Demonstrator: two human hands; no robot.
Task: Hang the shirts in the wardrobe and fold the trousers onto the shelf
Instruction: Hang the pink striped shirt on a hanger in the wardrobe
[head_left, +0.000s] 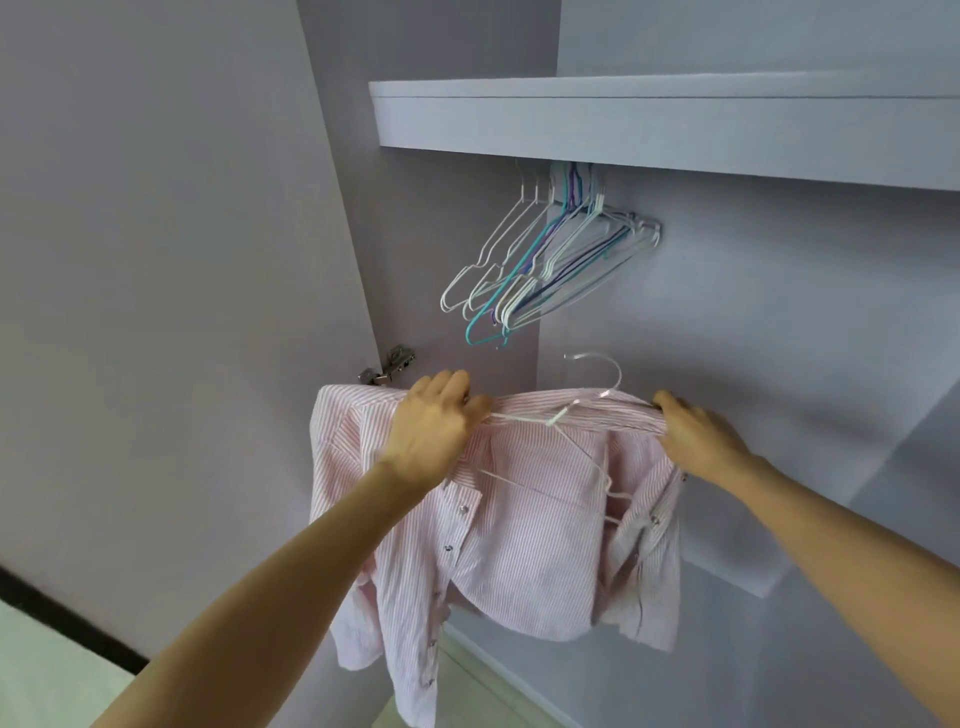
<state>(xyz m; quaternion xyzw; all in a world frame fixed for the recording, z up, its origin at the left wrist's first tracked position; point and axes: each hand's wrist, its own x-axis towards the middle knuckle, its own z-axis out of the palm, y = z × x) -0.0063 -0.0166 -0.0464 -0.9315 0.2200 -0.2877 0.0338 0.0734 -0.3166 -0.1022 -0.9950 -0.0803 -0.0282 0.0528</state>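
Gripping the pink shirt (519, 545), left hand (434, 431) and right hand (698, 441) half hide its hanger (597, 392).

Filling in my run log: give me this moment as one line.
stage: shirt going onto hanger | left hand: grips shirt | right hand: grips shirt | hanger: inside shirt, not hung | spare hangers: under shelf

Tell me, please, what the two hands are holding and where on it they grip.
Both hold the pink striped shirt along its top edge: the left hand near the collar, the right hand at the other end. A white hanger sits in it.
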